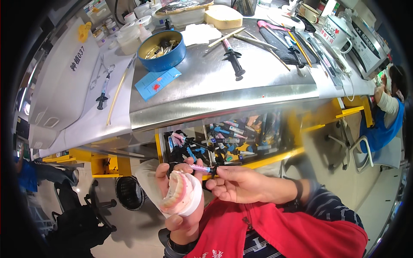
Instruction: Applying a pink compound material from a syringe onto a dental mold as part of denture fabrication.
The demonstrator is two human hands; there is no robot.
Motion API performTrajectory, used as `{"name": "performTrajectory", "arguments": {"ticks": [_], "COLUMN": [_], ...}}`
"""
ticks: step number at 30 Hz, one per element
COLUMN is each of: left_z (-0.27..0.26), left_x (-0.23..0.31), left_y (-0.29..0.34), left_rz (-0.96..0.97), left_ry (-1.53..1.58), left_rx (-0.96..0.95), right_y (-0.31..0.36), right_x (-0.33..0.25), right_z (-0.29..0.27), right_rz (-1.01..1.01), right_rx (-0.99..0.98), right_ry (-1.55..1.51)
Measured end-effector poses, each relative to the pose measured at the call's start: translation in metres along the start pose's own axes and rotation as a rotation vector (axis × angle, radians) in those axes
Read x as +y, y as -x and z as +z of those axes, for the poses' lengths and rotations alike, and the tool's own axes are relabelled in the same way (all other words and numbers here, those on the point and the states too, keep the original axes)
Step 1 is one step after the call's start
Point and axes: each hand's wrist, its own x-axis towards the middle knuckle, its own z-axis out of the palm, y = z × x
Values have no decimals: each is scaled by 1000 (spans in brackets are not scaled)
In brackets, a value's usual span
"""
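Note:
In my left hand (188, 222) rests a dental model (175, 198): a curved row of cream teeth with pink gums on a white plaster base. My fingers wrap around its far side and the thumb presses its near edge. My right hand (247, 185) pinches the black plunger end of a small syringe (200, 168) with a pink and white label. The syringe lies level just above the model, its front end by my left fingertips; whether they grip it I cannot tell.
Beyond my hands a yellow-edged drawer (275, 158) stands open, full of syringes. On the steel-topped bench are a blue round tin (161, 64), a blue packet (158, 83), another syringe (233, 59) and thin sticks. A seated person in blue (387, 116) is at the far right.

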Motion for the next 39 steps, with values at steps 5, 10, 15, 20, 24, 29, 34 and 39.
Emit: {"name": "performTrajectory", "arguments": {"ticks": [5,10,15,20,24,29,34,39], "left_z": [6,10,8,6,3,-19,-15,-18], "left_x": [-4,-7,-10,-10,-5,-4,-6,-4], "left_y": [-1,0,-1,-3,-6,-1,1,8], "left_rz": [-3,-23,-2,-18,-186,-375,-334,-345], "left_ry": [-37,-29,-27,7,317,723,784,822], "left_rx": [22,38,18,-21,51,39,-32,-25], "right_y": [5,10,8,10,15,37,47,52], "right_x": [-6,-10,-5,-7,-14,-26,-26,-26], "right_z": [9,17,9,23,26,40,59,78], "right_rz": [-47,-121,-163,-238,-610,-1086,-1180,-1167], "right_rx": [-27,21,163,212,185,139,-24,-164], "right_ry": [-65,-64,41,137,376,1223,1633,1848]}}
